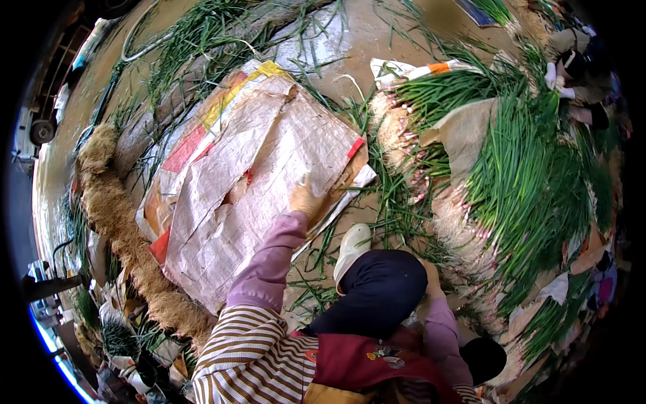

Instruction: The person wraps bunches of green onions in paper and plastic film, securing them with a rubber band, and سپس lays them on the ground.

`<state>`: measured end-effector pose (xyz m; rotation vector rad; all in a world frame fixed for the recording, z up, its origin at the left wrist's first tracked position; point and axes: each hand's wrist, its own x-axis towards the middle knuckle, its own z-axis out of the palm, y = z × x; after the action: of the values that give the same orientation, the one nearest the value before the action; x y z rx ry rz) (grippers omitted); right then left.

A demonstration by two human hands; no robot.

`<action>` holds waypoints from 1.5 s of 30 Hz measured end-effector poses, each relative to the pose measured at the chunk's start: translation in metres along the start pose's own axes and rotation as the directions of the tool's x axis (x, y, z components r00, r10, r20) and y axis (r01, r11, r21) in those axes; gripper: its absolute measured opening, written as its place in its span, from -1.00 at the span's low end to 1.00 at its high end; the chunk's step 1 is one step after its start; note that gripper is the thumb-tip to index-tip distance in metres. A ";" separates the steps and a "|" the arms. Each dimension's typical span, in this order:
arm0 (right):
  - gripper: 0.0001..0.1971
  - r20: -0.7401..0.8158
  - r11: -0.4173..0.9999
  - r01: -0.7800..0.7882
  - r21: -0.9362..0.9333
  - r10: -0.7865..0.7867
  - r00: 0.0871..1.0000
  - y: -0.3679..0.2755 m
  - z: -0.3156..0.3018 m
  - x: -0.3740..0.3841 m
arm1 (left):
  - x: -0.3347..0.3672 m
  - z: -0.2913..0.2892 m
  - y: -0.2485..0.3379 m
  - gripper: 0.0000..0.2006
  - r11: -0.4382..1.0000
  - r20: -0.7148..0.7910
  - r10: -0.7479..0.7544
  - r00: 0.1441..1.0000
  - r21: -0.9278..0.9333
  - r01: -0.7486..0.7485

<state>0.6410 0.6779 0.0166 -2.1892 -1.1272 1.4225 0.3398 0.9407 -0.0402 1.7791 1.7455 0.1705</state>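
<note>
The woven sack sheet (256, 161) is spread flat on the wet ground, left of the heaped green onions (518, 175). Its near edge is pinched by the left hand (306, 200), fingers closed on the fabric, the arm stretched forward. The worn sheet could be torn or dragged askew if pulled hard. The right hand (431, 276) is lowered beside the knee (377, 289); its fingers cannot be told.

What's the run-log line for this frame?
left hand: gripping woven sack edge | right hand: behind knee, grip unclear | green onions: piled right
</note>
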 end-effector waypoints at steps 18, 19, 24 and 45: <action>-0.56 -0.227 0.999 0.017 -0.035 -0.025 0.974 -0.168 0.064 0.290 | 0.001 0.041 0.012 0.16 0.987 0.071 -0.162 0.984 -0.002 0.162; -0.56 -0.240 1.000 -0.004 0.003 0.004 0.971 -0.173 0.065 0.291 | 0.001 0.042 0.011 0.14 0.988 0.067 -0.155 0.986 0.019 0.154; -0.76 -0.313 0.899 0.218 0.379 -0.097 0.945 -0.167 0.069 0.295 | 0.001 0.036 0.031 0.16 0.988 0.044 -0.147 0.988 -0.039 0.149; -0.44 0.304 0.907 0.372 -0.197 -0.304 0.903 -0.206 0.109 0.179 | -0.068 -0.091 -0.083 -0.70 -0.238 -0.008 -0.638 0.770 -0.949 -0.206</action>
<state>0.4896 0.9270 -0.0217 -1.8532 -1.7763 1.5100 0.2150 0.9016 0.0114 -0.0374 1.2862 1.5980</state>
